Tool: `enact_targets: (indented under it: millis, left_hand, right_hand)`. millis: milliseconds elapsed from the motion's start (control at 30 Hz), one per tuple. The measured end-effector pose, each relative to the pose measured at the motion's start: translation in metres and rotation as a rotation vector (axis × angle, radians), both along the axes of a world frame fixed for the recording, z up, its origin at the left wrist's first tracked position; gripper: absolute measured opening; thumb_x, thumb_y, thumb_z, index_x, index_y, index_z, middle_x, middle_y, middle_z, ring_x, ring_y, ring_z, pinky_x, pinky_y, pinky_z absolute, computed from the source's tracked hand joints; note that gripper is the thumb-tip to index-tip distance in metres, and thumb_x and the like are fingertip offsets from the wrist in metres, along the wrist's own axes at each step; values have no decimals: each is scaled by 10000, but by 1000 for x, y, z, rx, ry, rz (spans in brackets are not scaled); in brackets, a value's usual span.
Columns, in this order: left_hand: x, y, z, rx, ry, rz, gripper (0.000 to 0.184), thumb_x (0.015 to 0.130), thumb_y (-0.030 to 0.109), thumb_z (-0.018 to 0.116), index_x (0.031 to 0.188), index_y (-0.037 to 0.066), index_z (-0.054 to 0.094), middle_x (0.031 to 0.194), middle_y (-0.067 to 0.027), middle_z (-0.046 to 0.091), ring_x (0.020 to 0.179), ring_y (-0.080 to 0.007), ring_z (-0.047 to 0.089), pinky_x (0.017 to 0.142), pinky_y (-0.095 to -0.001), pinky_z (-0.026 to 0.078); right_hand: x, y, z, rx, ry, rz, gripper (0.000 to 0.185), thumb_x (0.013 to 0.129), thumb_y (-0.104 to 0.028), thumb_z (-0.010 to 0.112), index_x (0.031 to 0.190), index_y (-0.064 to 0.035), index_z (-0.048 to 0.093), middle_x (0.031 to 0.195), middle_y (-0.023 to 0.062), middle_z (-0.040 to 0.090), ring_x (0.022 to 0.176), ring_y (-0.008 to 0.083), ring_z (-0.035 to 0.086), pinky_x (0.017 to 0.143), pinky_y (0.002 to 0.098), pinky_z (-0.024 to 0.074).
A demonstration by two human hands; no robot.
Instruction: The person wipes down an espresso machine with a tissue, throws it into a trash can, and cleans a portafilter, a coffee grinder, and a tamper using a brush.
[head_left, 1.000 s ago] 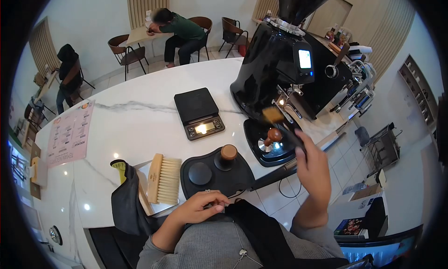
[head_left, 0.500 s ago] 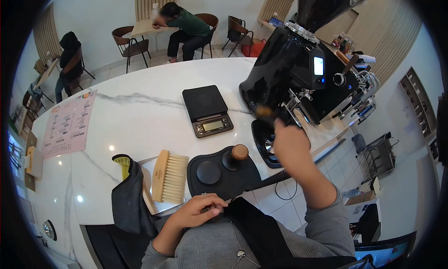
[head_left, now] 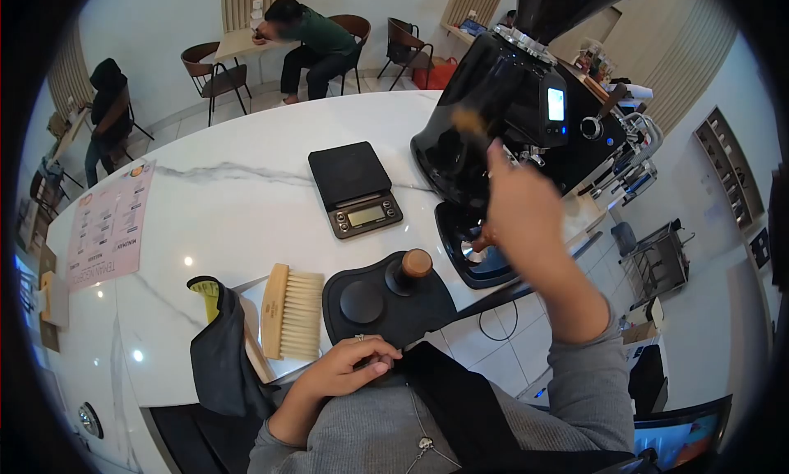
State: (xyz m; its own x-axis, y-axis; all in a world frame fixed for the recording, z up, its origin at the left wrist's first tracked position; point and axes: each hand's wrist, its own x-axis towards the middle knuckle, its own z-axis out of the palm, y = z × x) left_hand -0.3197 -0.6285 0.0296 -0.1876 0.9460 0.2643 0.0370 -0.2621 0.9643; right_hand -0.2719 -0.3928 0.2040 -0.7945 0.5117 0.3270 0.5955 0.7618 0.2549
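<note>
My right hand (head_left: 526,207) is raised in front of the black coffee grinder (head_left: 468,104), closed round a small brush (head_left: 470,122). Motion smears the brush; its tan bristle end shows near the grinder's front, and its handle is hard to make out. Beneath this hand, a black tray (head_left: 448,227) with a shiny metal piece sits under the grinder and is partly covered. My left hand (head_left: 349,367) rests at the counter's front edge against my apron, fingers loosely bent and thumb apart, with nothing visible in it. Just beyond it lies a black tamping mat (head_left: 386,309) bearing a wooden-handled tamper (head_left: 415,264).
On the marble counter (head_left: 238,219) are a black scale (head_left: 353,186), a wide wooden brush (head_left: 292,314), a dark cloth pouch (head_left: 222,359) and a pink menu (head_left: 111,227). An espresso machine (head_left: 608,137) stands right of the grinder. Two people sit beyond the counter.
My right hand has risen with the brush, from low over the tray up along the grinder's front. The view has shifted slightly; my left hand stays in place.
</note>
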Motion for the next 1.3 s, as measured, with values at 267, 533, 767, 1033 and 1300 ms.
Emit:
enact_targets:
  millis: [267, 533, 767, 1033, 1300]
  left_hand:
    - [-3, 0, 3, 22, 42, 8, 208, 857, 153, 516, 979, -6, 572, 794, -78, 558, 709, -153, 547, 637, -263, 430]
    - [-4, -9, 1, 7, -26, 48, 213, 863, 161, 512, 976, -9, 569, 785, -79, 563, 704, -156, 548, 641, -263, 428]
    - [-3, 0, 4, 56, 53, 33, 169, 852, 116, 530, 985, 20, 572, 769, -48, 547, 713, -138, 530, 647, -249, 417]
    - [-4, -8, 4, 46, -1, 71, 169, 854, 112, 531, 987, 16, 570, 772, -52, 545, 705, -132, 526, 632, -245, 418]
    - [-1, 1, 3, 42, 19, 36, 168, 851, 102, 534, 988, 10, 566, 779, -54, 539, 699, -123, 520, 621, -238, 416]
  right_hand:
    - [-33, 10, -20, 134, -110, -68, 418, 806, -87, 473, 1208, 20, 429, 863, 156, 570, 707, 257, 626, 595, 324, 517]
    - [-21, -2, -6, 17, -96, 50, 381, 831, -56, 396, 1205, -4, 446, 861, 198, 572, 744, 320, 612, 631, 393, 507]
    - [-59, 30, 0, 152, 81, 10, 399, 815, -72, 439, 1207, 0, 438, 862, 173, 565, 750, 280, 618, 606, 364, 511]
    - [-46, 17, -50, -179, -351, 158, 402, 776, -70, 476, 1162, 41, 464, 870, 198, 599, 750, 322, 622, 647, 383, 515]
    - [-86, 49, 9, 268, 177, 52, 294, 838, -118, 439, 1105, -17, 505, 806, 150, 588, 670, 274, 624, 555, 354, 515]
